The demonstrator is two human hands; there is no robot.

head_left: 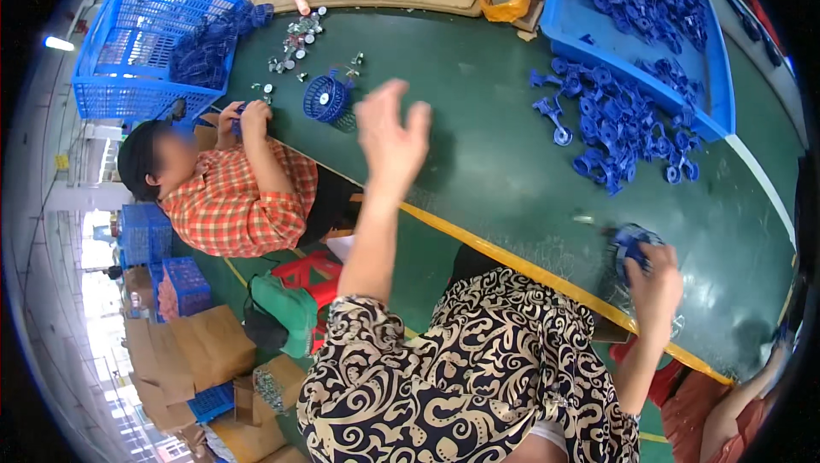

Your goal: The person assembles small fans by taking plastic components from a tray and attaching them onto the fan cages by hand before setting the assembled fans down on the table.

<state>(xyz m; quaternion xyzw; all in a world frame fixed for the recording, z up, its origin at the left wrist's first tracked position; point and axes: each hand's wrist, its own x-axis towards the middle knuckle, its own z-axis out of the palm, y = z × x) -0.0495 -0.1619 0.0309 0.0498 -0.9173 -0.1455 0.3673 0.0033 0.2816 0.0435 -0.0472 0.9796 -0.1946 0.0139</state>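
My left hand (393,138) is raised over the green table with its fingers apart and holds nothing. Just left of it a round blue plastic cage (325,100) with a white centre rests on the tabletop. A small metal-ended part (354,67) lies behind that cage. My right hand (659,284) grips a dark blue round plastic piece (632,243) near the table's front edge; motion blurs its shape. A small pale, shiny bit (583,219) shows to the left of that piece, too blurred to name.
Many blue plastic parts (611,117) are heaped beside a blue tray (722,113). Small metal parts (295,43) and a pink-handled tool (299,0) lie at the far left, near a blue crate (128,91). A co-worker (243,198) sits left; another person's arm (726,416) shows right.
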